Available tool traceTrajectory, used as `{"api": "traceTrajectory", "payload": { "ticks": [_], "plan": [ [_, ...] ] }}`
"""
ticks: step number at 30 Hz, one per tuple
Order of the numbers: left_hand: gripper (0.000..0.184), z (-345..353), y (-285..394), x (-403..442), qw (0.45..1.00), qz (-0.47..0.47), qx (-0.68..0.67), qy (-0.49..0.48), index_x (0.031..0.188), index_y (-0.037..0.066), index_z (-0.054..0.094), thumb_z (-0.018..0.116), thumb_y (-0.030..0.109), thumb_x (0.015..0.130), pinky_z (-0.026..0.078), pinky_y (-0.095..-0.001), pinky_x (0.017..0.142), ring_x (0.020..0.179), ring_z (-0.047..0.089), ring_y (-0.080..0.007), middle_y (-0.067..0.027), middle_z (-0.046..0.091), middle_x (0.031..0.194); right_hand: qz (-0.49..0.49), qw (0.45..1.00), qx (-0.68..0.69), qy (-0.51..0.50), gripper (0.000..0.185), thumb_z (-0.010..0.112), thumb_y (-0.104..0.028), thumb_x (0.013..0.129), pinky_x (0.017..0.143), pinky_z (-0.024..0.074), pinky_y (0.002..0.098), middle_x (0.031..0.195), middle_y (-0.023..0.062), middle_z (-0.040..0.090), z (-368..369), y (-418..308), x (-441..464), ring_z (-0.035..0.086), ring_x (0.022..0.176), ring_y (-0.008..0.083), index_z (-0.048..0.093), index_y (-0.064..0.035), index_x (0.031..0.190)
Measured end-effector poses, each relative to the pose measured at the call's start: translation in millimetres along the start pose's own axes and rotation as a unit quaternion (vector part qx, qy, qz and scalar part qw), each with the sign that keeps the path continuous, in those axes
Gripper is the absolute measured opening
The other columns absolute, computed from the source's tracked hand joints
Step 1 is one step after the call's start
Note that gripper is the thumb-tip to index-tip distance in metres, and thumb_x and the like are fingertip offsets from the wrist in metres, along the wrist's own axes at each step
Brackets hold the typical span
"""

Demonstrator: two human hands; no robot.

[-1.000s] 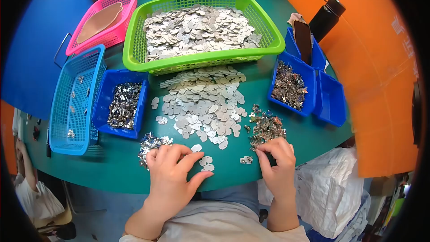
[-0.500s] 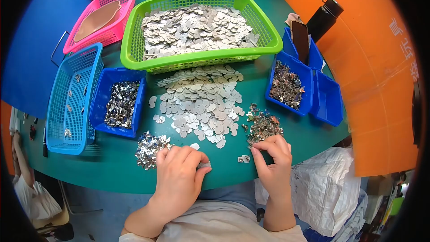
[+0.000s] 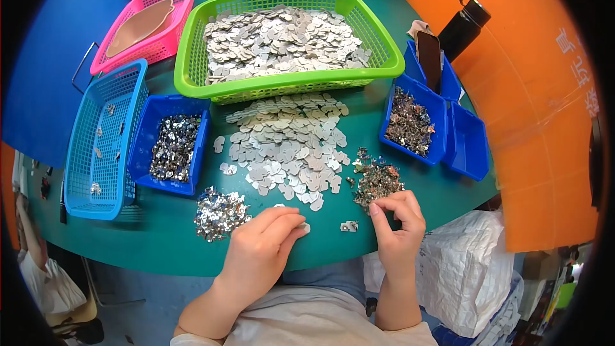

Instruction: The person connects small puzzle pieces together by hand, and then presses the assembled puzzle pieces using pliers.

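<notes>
My left hand (image 3: 266,243) is closed, its thumb and fingers pinched at a pale flat plate (image 3: 305,227) just above the green table. Left of it lies a heap of small shiny metal parts (image 3: 219,214). My right hand (image 3: 398,225) has thumb and forefinger together beside a heap of brownish metal pieces (image 3: 378,182); anything between its fingertips is too small to make out. Between the hands, a small plate with metal parts on it (image 3: 349,226) rests on the table. Beyond them spreads a pile of pale flat plates (image 3: 288,147).
Behind the pile stands a green basket (image 3: 291,82) full of plates. Blue bins (image 3: 195,163) (image 3: 442,125) of metal parts flank it. A light-blue basket (image 3: 122,186), a pink basket (image 3: 176,41), a phone (image 3: 429,57) and a black bottle (image 3: 462,25) stand farther out.
My left hand has moved right and closed over the pale plates, its fingers now pinched at one. The right hand has shifted slightly, staying by the brownish heap.
</notes>
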State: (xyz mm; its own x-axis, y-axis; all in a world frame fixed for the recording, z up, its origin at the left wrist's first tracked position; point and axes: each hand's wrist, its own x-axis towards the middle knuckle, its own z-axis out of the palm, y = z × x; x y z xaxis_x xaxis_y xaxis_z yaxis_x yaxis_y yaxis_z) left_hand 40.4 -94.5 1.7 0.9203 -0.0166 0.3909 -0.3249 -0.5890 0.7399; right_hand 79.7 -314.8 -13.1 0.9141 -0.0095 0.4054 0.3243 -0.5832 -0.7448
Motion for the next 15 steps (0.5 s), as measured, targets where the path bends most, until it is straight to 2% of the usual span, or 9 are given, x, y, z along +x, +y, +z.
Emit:
{"api": "traceTrajectory", "payload": {
  "ticks": [3,7,9,11,15],
  "plan": [
    [0.019,-9.3,-1.5,-2.2,1.0,0.009,-0.009,-0.022,0.098,0.003,0.07,0.075,-0.001,0.08,0.054,-0.0295,0.059,0.071,0.069,-0.0244,-0.0121,0.07,0.086,-0.012,1.0,-0.005,0.018,0.005,0.073,0.001,0.08,0.062,0.0391,0.0253,0.083,0.0056,0.06,0.8,1.5,2.7,0.053,0.074,0.013,0.071,-0.0003,0.084],
    [0.018,-13.2,2.4,-4.2,0.996,0.017,-0.082,0.008,0.1,0.0,0.07,0.072,-0.006,0.083,0.058,-0.0275,0.062,0.073,0.071,-0.0206,-0.0126,0.069,0.095,-0.028,0.999,0.009,0.029,0.005,0.068,0.004,0.084,0.067,0.0427,0.0252,0.086,0.0061,0.061,2.0,-1.0,5.8,0.055,0.076,0.013,0.068,0.0018,0.088],
    [0.014,-10.8,9.6,-8.8,0.946,-0.146,-0.284,0.051,0.1,-0.004,0.069,0.068,-0.008,0.087,0.062,-0.0265,0.068,0.079,0.072,-0.0182,-0.013,0.066,0.101,-0.018,0.999,0.037,0.03,0.005,0.066,0.005,0.086,0.068,0.0454,0.0249,0.089,0.0071,0.063,3.9,-7.4,5.6,0.057,0.077,0.0127,0.066,0.0032,0.091],
    [0.012,-15.4,12.9,-8.4,0.938,-0.164,-0.301,0.044,0.099,-0.006,0.068,0.066,-0.009,0.088,0.062,-0.0269,0.068,0.081,0.071,-0.0187,-0.0143,0.064,0.101,0.088,0.958,0.261,0.074,0.005,0.061,0.007,0.089,0.067,0.0531,0.0247,0.092,0.0127,0.068,8.9,-16.3,2.3,0.064,0.073,0.0135,0.06,0.0046,0.094],
    [0.012,-17.7,13.2,-13.2,0.915,-0.204,-0.349,0.008,0.1,-0.009,0.066,0.064,-0.011,0.089,0.062,-0.0275,0.071,0.084,0.071,-0.0192,-0.0165,0.065,0.103,0.137,0.923,0.36,0.011,0.006,0.06,0.008,0.09,0.06,0.0581,0.0265,0.091,0.0191,0.07,1.8,-40.6,-1.2,0.068,0.066,0.0157,0.057,0.0043,0.095]
  ]
}}
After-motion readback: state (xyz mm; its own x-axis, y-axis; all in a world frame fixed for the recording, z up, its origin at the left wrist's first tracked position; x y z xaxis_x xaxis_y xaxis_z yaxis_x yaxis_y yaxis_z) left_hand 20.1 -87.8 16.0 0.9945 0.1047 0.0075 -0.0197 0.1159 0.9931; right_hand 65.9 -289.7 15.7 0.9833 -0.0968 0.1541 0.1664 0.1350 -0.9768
